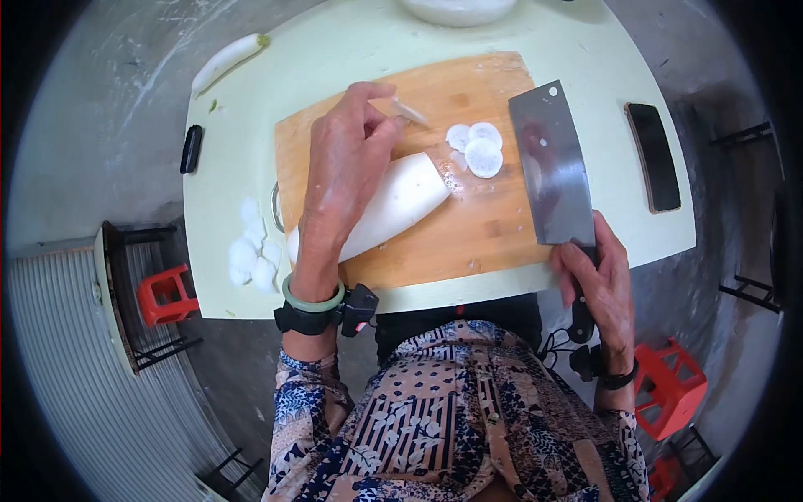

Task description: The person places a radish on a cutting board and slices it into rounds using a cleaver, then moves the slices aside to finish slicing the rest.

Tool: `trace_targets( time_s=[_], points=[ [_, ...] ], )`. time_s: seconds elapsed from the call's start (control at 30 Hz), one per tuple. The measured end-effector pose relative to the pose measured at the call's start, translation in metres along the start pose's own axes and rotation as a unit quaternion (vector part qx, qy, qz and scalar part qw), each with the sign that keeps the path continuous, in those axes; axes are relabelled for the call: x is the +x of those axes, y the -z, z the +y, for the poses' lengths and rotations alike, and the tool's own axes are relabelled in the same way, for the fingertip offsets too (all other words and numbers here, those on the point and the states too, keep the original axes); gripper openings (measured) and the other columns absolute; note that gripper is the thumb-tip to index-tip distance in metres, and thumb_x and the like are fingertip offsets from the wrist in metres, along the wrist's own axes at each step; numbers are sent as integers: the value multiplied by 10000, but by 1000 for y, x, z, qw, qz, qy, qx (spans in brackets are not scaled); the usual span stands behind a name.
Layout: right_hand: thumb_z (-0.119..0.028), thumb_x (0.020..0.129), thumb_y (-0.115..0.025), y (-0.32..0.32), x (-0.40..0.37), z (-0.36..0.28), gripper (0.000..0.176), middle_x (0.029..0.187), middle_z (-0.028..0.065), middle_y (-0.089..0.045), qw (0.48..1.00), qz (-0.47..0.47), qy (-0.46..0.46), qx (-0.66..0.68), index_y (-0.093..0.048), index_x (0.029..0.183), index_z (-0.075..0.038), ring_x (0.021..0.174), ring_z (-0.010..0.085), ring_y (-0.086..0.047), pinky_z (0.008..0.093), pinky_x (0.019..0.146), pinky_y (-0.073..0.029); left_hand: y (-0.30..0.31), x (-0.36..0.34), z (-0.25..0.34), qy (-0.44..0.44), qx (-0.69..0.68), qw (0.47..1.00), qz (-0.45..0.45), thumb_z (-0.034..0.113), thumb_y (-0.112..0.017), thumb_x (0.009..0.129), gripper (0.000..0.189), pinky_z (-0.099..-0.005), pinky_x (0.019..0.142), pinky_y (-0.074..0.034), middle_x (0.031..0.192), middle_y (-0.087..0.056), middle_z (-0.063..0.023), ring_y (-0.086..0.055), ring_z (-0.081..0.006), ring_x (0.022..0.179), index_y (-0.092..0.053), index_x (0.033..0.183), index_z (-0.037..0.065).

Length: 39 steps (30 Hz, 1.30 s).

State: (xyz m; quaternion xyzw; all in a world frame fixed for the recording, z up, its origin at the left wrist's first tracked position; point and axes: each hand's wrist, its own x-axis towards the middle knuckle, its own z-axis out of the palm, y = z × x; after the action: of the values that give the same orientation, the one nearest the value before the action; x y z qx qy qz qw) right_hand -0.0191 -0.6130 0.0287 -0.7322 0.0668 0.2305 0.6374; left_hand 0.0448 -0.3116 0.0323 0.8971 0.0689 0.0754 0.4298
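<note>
A thick peeled white radish (406,201) lies slantwise on the wooden cutting board (493,226), its cut end facing right. Above it, my left hand (347,159) pinches a thin radish slice (410,112) between thumb and fingers, with the wrist passing over the radish. Several round radish slices (483,156) overlap on the board to the right. My right hand (604,284) grips the handle of a cleaver (552,167), whose broad blade extends over the board's right edge, apart from the radish.
Several white pieces (253,255) lie on the pale table (401,303) left of the board. A smaller whole radish (230,61) rests at the back left, a black object (191,149) below it. A phone (653,157) lies right; a white bowl (460,10) stands at the back.
</note>
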Motion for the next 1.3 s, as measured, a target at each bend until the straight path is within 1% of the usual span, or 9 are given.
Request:
trace_targets(
  time_s=[0.27, 0.33, 0.53, 0.67, 0.77, 0.93, 1.03, 1.23, 1.3],
  points=[
    [-173, 1067, -548, 5, -5, 7, 360, 756, 22, -576, 1000, -9, 13, -7, -510, 1383, -6, 499, 61, -497, 211, 438, -400, 43, -53, -28, -93, 118, 989, 2, 312, -743, 913, 476, -461, 883, -508, 1074, -686, -199, -650, -361, 991, -622, 1269, 20],
    [-186, 1069, -554, 7, -6, 11, 368, 750, 14, -568, 999, -10, 20, -25, -508, 1388, -9, 506, 55, -485, 212, 433, -387, 52, -70, -25, -123, 159, 976, -79, 391, -800, 836, 619, -474, 954, -467, 1165, -653, -179, -605, -374, 1077, -610, 1309, 41],
    [-180, 1054, -581, 2, -9, 12, 336, 749, -3, -555, 999, 13, 37, -9, -536, 1336, -2, 526, 35, -461, 200, 427, -350, 37, -97, -32, -91, 225, 968, -59, 419, -882, 679, 848, -441, 1020, -461, 1205, -674, -138, -620, -354, 1124, -591, 1397, 75],
    [-134, 1035, -580, -8, -19, -10, 310, 754, 5, -566, 996, 26, 19, -83, -548, 1318, -12, 569, 65, -498, 226, 485, -387, 35, -109, -38, -100, 223, 969, -26, 395, -891, 666, 835, -450, 1010, -466, 1204, -685, -148, -628, -350, 1119, -607, 1379, 65],
    [-67, 1006, -563, -17, -21, -23, 340, 752, 78, -602, 974, -72, 30, -210, -532, 1343, -33, 669, 172, -565, 323, 627, -451, 45, -120, -48, -146, 203, 968, 9, 326, -885, 669, 790, -443, 975, -450, 1152, -677, -143, -621, -338, 1076, -614, 1367, 73],
    [-54, 988, -585, -43, 0, -15, 377, 815, 287, -629, 928, -181, 169, -279, -486, 1348, -3, 749, 457, -636, 487, 691, -492, 62, -141, -52, -61, 247, 965, 68, 291, -913, 628, 812, -443, 992, -449, 1175, -692, -129, -628, -328, 1095, -633, 1357, 70],
    [-60, 975, -604, -47, 7, -21, 383, 965, 284, -672, 921, -159, 166, -313, -531, 1350, -25, 943, 487, -648, 458, 813, -515, 67, -146, -56, -47, 248, 964, 84, 275, -920, 620, 816, -446, 992, -451, 1164, -695, -126, -628, -325, 1090, -635, 1355, 68],
    [-21, 980, -556, -30, 12, -31, 352, 884, 293, -656, 900, -26, 236, -365, -515, 1328, 10, 867, 484, -655, 514, 736, -492, 58, -137, -51, -64, 220, 971, 73, 274, -914, 625, 797, -433, 983, -443, 1141, -696, -123, -629, -320, 1069, -639, 1343, 63],
    [-36, 988, -559, -26, 4, -46, 348, 859, 268, -648, 912, -34, 175, -369, -535, 1333, 5, 786, 457, -632, 465, 726, -498, 52, -129, -48, -86, 209, 972, 65, 275, -907, 633, 789, -432, 977, -441, 1127, -694, -122, -628, -319, 1053, -637, 1344, 64]
  ],
)
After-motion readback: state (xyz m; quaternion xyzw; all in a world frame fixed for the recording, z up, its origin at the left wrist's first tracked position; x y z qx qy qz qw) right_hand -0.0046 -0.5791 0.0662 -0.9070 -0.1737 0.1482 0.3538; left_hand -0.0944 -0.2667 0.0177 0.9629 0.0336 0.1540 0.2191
